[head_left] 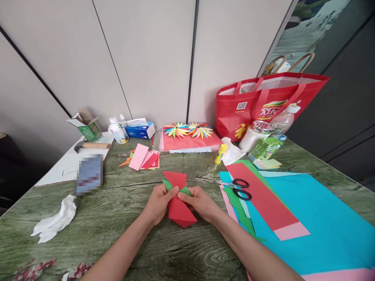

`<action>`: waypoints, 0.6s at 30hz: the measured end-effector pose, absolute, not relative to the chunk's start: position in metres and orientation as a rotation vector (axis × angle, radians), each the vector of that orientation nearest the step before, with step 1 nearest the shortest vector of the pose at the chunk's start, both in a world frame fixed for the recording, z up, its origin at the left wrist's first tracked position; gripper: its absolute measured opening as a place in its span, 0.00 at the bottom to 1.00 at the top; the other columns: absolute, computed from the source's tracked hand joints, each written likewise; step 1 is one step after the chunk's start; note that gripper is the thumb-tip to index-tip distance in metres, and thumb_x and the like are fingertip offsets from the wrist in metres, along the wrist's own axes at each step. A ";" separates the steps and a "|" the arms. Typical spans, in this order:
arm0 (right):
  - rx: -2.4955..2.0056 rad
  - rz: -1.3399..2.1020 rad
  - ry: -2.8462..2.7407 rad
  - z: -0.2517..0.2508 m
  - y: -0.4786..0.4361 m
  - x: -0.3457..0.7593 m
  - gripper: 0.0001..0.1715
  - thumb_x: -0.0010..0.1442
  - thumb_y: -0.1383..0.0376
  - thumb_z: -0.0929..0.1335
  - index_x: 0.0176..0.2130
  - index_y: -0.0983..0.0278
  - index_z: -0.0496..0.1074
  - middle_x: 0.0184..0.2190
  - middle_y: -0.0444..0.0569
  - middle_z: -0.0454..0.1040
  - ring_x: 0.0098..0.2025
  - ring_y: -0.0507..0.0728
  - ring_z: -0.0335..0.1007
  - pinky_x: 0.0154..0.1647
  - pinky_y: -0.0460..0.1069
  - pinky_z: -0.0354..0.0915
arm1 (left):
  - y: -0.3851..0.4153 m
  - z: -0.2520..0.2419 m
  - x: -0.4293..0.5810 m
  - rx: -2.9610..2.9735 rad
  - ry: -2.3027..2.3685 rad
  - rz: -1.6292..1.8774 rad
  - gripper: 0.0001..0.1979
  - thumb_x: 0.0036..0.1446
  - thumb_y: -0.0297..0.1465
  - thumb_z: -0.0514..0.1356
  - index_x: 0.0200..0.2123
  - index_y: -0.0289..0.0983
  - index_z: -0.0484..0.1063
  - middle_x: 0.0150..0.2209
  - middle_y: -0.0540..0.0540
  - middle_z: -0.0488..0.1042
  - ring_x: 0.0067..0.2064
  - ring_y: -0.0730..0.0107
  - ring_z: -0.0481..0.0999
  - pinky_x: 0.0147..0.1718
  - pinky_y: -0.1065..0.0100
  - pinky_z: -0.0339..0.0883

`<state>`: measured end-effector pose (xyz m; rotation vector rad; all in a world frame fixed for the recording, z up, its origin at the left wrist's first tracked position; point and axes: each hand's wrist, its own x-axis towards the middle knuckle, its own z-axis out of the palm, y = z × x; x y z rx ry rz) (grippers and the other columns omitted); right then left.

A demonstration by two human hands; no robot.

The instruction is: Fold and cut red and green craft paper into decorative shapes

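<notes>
"Gripping what?"
"Left hand (159, 202) and right hand (201, 201) both pinch the folded red paper (182, 217) and green paper (185, 191) between them, about equally near."
"Red's long axis?"
"Running from beyond the hands, through their pinch, to their near side."

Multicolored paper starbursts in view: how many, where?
2. One on the left and one on the right, side by side atop the red paper stack near the wall. Others could be hidden inside the red bag.
</notes>
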<state>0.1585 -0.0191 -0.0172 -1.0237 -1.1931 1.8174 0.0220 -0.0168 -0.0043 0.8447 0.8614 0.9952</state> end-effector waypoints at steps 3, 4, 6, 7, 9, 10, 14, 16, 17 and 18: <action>-1.123 1.765 -1.244 -0.022 -0.017 0.159 0.25 0.43 0.46 0.68 0.20 0.65 0.63 0.16 0.40 0.63 0.18 0.49 0.59 0.19 0.44 0.55 | -0.017 -0.008 0.024 0.798 0.914 1.075 0.12 0.42 0.34 0.66 0.24 0.31 0.71 0.23 0.48 0.74 0.23 0.75 0.68 0.26 0.73 0.63; -1.161 1.700 -1.292 -0.023 -0.016 0.159 0.25 0.44 0.46 0.67 0.20 0.65 0.63 0.16 0.41 0.64 0.18 0.50 0.61 0.19 0.45 0.57 | -0.016 -0.010 0.024 0.783 0.931 1.097 0.12 0.41 0.34 0.66 0.24 0.31 0.71 0.22 0.48 0.74 0.22 0.76 0.68 0.25 0.73 0.63; -1.210 1.573 -1.368 -0.024 -0.014 0.162 0.26 0.48 0.45 0.64 0.19 0.65 0.63 0.17 0.43 0.66 0.20 0.53 0.64 0.19 0.46 0.60 | -0.015 -0.011 0.024 0.767 0.963 1.138 0.12 0.40 0.35 0.67 0.24 0.31 0.71 0.21 0.49 0.73 0.21 0.76 0.68 0.23 0.73 0.62; -1.212 1.526 -1.389 -0.023 -0.013 0.163 0.26 0.49 0.45 0.63 0.20 0.65 0.64 0.18 0.44 0.68 0.21 0.54 0.66 0.20 0.47 0.62 | -0.015 -0.011 0.024 0.764 0.978 1.156 0.13 0.40 0.35 0.67 0.24 0.31 0.71 0.21 0.49 0.73 0.21 0.76 0.67 0.23 0.73 0.62; -1.172 1.495 -1.400 -0.021 -0.011 0.167 0.23 0.49 0.47 0.64 0.23 0.65 0.66 0.21 0.46 0.70 0.24 0.55 0.69 0.23 0.48 0.65 | -0.015 -0.011 0.024 0.761 0.995 1.191 0.13 0.39 0.35 0.67 0.24 0.32 0.70 0.20 0.50 0.73 0.21 0.76 0.68 0.22 0.73 0.63; -1.142 1.496 -1.403 -0.019 -0.011 0.168 0.21 0.49 0.48 0.65 0.25 0.65 0.67 0.23 0.46 0.71 0.25 0.55 0.70 0.25 0.49 0.67 | -0.015 -0.010 0.024 0.757 0.991 1.203 0.12 0.39 0.34 0.67 0.24 0.32 0.71 0.21 0.50 0.74 0.21 0.76 0.68 0.23 0.73 0.63; -1.164 1.436 -1.443 -0.016 -0.015 0.168 0.16 0.49 0.54 0.66 0.25 0.65 0.68 0.20 0.45 0.71 0.21 0.53 0.69 0.23 0.47 0.66 | -0.016 -0.009 0.025 0.722 0.928 1.198 0.12 0.40 0.33 0.67 0.27 0.32 0.72 0.24 0.48 0.76 0.24 0.75 0.70 0.26 0.73 0.65; -1.246 1.236 -1.556 -0.017 -0.019 0.165 0.12 0.53 0.59 0.65 0.25 0.65 0.67 0.19 0.46 0.71 0.19 0.52 0.67 0.21 0.47 0.64 | -0.016 -0.010 0.026 0.675 0.926 1.199 0.13 0.38 0.34 0.68 0.27 0.32 0.72 0.24 0.48 0.76 0.23 0.75 0.71 0.26 0.73 0.65; -1.274 1.092 -1.634 -0.018 -0.021 0.164 0.10 0.54 0.61 0.64 0.25 0.64 0.67 0.20 0.46 0.71 0.20 0.53 0.68 0.23 0.48 0.64 | -0.016 -0.011 0.026 0.646 0.932 1.206 0.14 0.37 0.34 0.68 0.26 0.32 0.72 0.23 0.49 0.75 0.23 0.75 0.70 0.26 0.73 0.65; -1.286 0.943 -1.706 -0.019 -0.022 0.162 0.10 0.55 0.63 0.63 0.25 0.64 0.66 0.21 0.47 0.72 0.22 0.54 0.68 0.25 0.48 0.64 | -0.016 -0.012 0.026 0.617 0.940 1.213 0.14 0.35 0.34 0.69 0.26 0.32 0.72 0.21 0.49 0.75 0.22 0.75 0.70 0.25 0.73 0.65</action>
